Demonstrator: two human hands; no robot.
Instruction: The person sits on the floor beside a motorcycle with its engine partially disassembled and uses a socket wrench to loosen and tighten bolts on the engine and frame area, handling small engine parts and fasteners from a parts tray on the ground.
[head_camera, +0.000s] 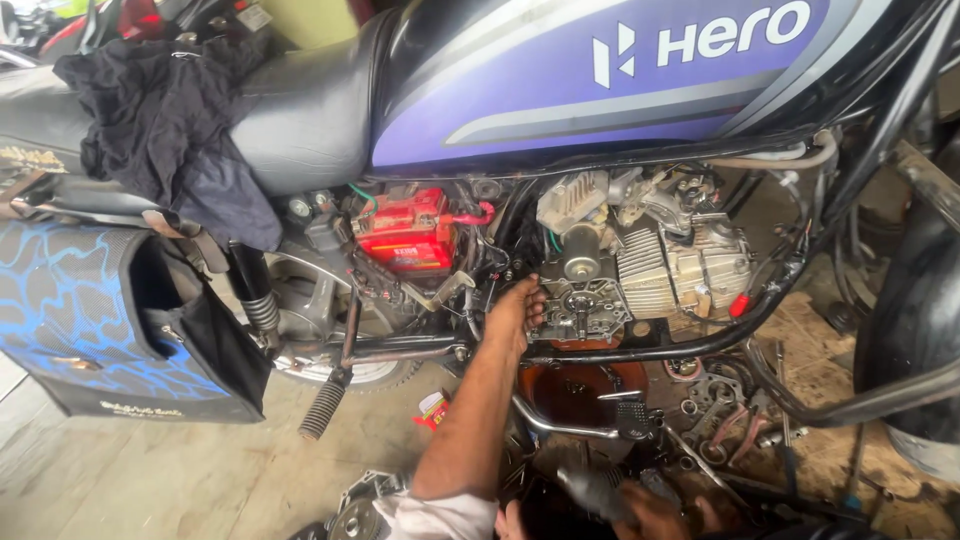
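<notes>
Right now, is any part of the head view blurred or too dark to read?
Head view: the engine and left hand are sharp and evenly lit; the right hand at the bottom edge is motion-blurred, its fingers indistinct; under the frame it falls into shadow; soft glare streaks the purple tank.

The open engine crankcase (583, 305) sits low in the motorcycle frame, below the purple fuel tank — its side cover is off, so a dark, oily face with a central shaft end and bolt holes shows. Above it stands a small round silver starter motor, and to its right the finned, pale metal cylinder block tilts forward. The left hand (517, 312) lies flat against the crankcase's left edge, fingers spread upward and touching the metal. The right hand (655, 512), at the bottom edge of the view, grips a dark, blurred tool (597, 492) — its kind cannot be told — held well below the crankcase.
</notes>
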